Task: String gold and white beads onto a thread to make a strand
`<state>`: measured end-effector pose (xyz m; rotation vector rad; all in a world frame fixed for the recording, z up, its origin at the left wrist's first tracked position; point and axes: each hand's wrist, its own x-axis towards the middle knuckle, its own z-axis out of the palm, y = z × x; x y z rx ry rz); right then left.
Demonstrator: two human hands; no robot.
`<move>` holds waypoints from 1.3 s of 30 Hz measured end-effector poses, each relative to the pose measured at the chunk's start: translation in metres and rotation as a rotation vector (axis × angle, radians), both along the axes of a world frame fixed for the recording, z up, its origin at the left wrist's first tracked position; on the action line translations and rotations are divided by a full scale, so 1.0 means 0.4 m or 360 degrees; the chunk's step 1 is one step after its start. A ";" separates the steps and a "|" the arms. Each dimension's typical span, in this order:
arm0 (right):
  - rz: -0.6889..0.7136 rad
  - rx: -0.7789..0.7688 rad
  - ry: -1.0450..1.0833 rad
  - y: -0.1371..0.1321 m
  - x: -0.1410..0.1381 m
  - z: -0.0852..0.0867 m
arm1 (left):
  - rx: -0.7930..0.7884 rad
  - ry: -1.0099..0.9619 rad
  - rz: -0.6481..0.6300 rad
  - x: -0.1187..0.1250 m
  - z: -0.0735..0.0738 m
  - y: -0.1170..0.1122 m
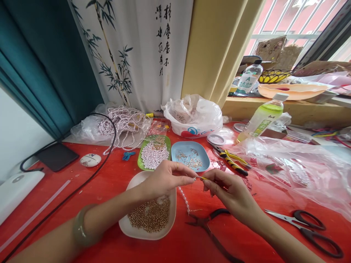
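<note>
My left hand [167, 178] pinches the top of a short string of pearl beads [184, 199] that hangs down to the red table [109, 190]. Facing it, my right hand [227, 190] pinches a thin gold pin [201, 178] whose tip meets the left fingertips. Both hands hover above a white dish [131, 228] of small gold beads. Just behind them sit a green tray of white pearls [154, 151] and a blue tray of metal findings [190, 155]. Black pliers [211, 228] lie under my right wrist.
Yellow-and-black pliers [233, 160] lie right of the blue tray. Scissors [304, 226] rest at the right. Clear plastic sheeting [296, 168], a green bottle [261, 118], a white plastic bag [193, 117] and strung pearls [123, 124] stand behind. A black cable [90, 175] crosses the left side.
</note>
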<state>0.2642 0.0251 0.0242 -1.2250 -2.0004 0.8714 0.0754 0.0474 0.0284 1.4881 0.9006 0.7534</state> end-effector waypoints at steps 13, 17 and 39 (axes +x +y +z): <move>-0.0033 -0.0035 0.0043 0.000 0.000 0.001 | 0.0000 -0.0027 0.0095 0.008 -0.004 -0.008; -0.0039 -0.0020 0.0059 -0.001 0.000 -0.003 | -0.0010 -0.0072 0.0131 0.009 -0.005 -0.009; -0.0074 0.0036 0.0168 -0.007 -0.014 0.003 | -0.0055 -0.0106 0.0133 0.013 0.003 -0.018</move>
